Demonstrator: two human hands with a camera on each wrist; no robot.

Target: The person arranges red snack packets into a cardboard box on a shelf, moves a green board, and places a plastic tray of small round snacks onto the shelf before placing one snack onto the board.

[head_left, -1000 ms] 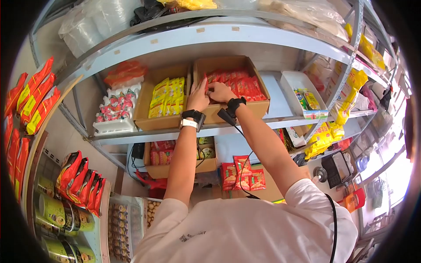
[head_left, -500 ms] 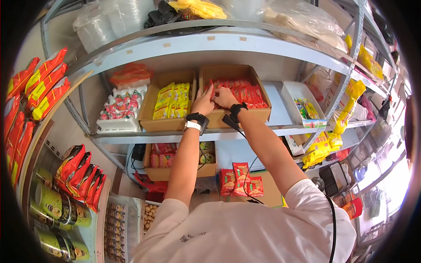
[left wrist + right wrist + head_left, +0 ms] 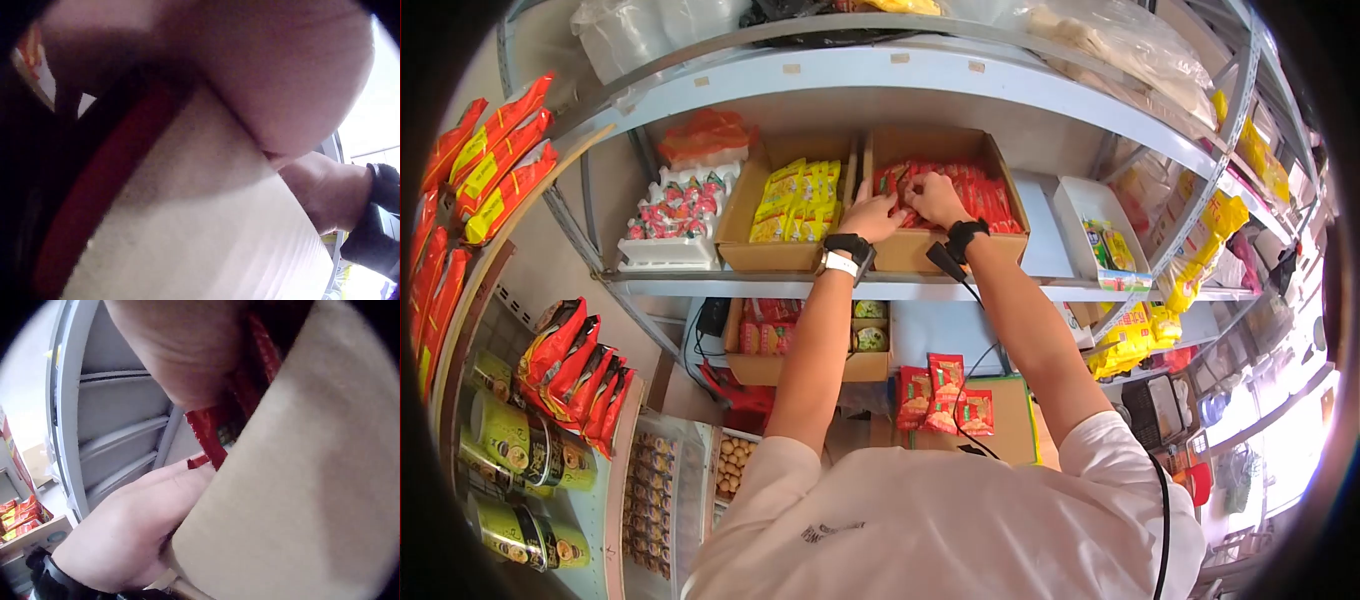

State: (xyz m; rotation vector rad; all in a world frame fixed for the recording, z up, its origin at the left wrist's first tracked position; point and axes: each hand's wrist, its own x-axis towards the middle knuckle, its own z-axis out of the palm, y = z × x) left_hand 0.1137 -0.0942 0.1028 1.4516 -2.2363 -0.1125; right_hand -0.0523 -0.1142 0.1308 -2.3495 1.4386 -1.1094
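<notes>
Red packets (image 3: 985,200) fill a cardboard box (image 3: 1012,238) on the middle shelf. Over its left part, the right hand (image 3: 937,199) has curled fingers at a red packet (image 3: 207,434), whose edge shows below that hand (image 3: 181,353) in the right wrist view; the fingertips are hidden. The left hand (image 3: 872,217) reaches over the front left corner, fingers extended and thumb apart, beside the packets. Its fingers (image 3: 169,487) lie near a red packet edge in the right wrist view. The left wrist view shows mostly hand (image 3: 281,69) and cardboard (image 3: 212,206).
Left of the box stand a carton of yellow packets (image 3: 797,200) and a white tray of small bottles (image 3: 665,250). A white bin (image 3: 1068,215) sits to the right. Below are another carton (image 3: 800,369) and loose red packs (image 3: 945,380). A black cable (image 3: 1163,520) hangs by the right arm.
The hands have moved apart: the left was upright against the right with a red packet edge between them, and now lies lower. The right hand has shifted slightly right over the packets.
</notes>
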